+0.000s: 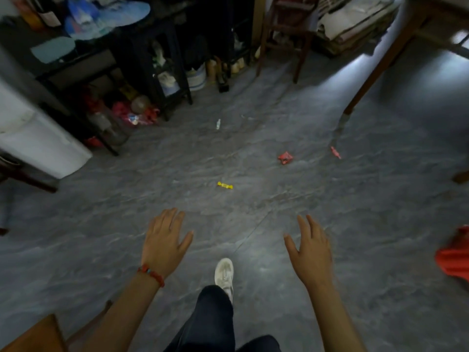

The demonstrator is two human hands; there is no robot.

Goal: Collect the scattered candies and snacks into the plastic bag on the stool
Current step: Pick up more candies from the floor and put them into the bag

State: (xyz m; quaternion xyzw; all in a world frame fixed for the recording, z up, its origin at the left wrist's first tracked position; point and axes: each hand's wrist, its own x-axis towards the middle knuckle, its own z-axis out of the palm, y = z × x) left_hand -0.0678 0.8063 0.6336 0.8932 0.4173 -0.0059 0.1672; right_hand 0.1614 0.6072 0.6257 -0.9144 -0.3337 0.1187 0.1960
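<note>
Candies lie scattered on the grey floor ahead of me. A yellow wrapped candy (224, 185) is nearest, in the middle. A red snack packet (284, 157) lies further right, and a thin red candy (335, 152) beyond it near a table leg. A small white candy (218, 123) rests farther back. My left hand (165, 243), with a red bead bracelet, and my right hand (310, 246) hover palm-down over the floor, fingers spread, holding nothing. A red plastic bag (453, 255) shows at the right edge; the stool under it is out of view.
A dark shelf unit (162, 72) with clutter and red bags stands at the back left beside a white appliance (38, 146). A wooden chair (284, 41) and a wooden table leg (373, 77) are at the back right. My white shoe (224, 274) steps forward.
</note>
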